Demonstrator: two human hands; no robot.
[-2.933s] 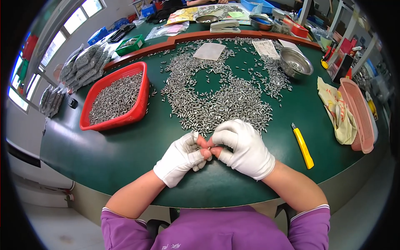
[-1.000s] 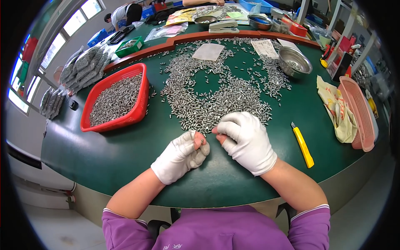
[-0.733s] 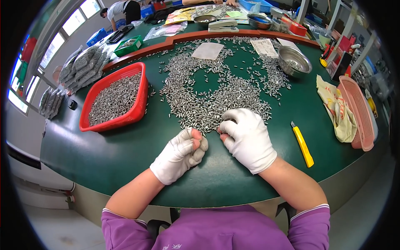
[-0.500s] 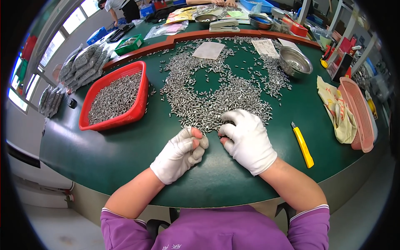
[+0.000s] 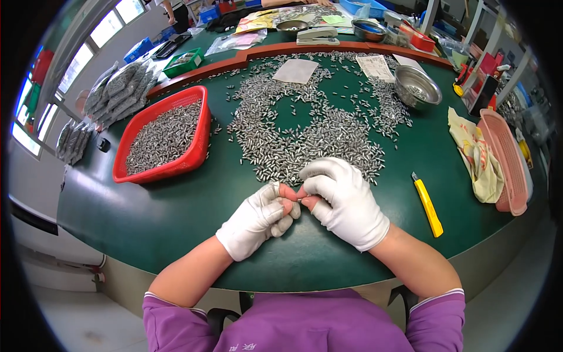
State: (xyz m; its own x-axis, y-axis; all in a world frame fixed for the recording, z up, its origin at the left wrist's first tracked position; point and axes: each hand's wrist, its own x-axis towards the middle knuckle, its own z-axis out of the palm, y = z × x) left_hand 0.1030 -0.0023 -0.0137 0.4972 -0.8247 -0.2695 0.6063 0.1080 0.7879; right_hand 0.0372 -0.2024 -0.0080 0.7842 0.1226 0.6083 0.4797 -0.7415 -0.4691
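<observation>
Closer together than half a second ago, our left hand (image 5: 255, 220) and right hand (image 5: 346, 202) meet at the fingertips above the green surface (image 5: 170, 226). Beyond them spreads a pile of loose metal pieces (image 5: 281, 155), with a red basket (image 5: 202, 138) of similar ones to the left. Our fingers on both sides pinch one small metal piece (image 5: 299, 200), mostly hidden, between the hands. We judge it light, stiff, slick and hardly fragile, best held by its sides near one end.
</observation>
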